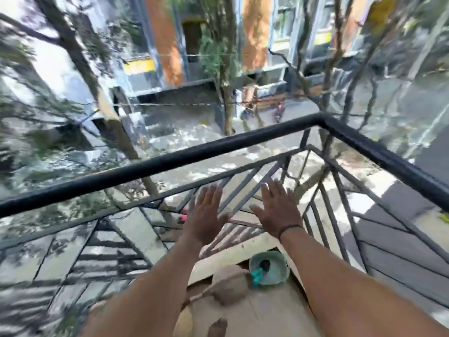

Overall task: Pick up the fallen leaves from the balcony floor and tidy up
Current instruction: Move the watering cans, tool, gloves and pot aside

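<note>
Balcony corner, high above a street with trees and buildings; picture blurred throughout. Left hand (206, 215) and right hand (277, 210) are both stretched forward side by side, backs up, fingers straight and spread, grip released, nothing held. A dark band (290, 228) circles the right wrist. Both hands sit in front of the railing's diagonal bars (245, 188), below the black top rail (170, 161); contact with the bars cannot be determined. Below the right forearm, a green bowl (269, 269) with a teal item inside stands on the floor (267, 310), near the corner. Brown patches (229, 285) beside the bowl may be leaves; blur prevents confirmation.
</note>
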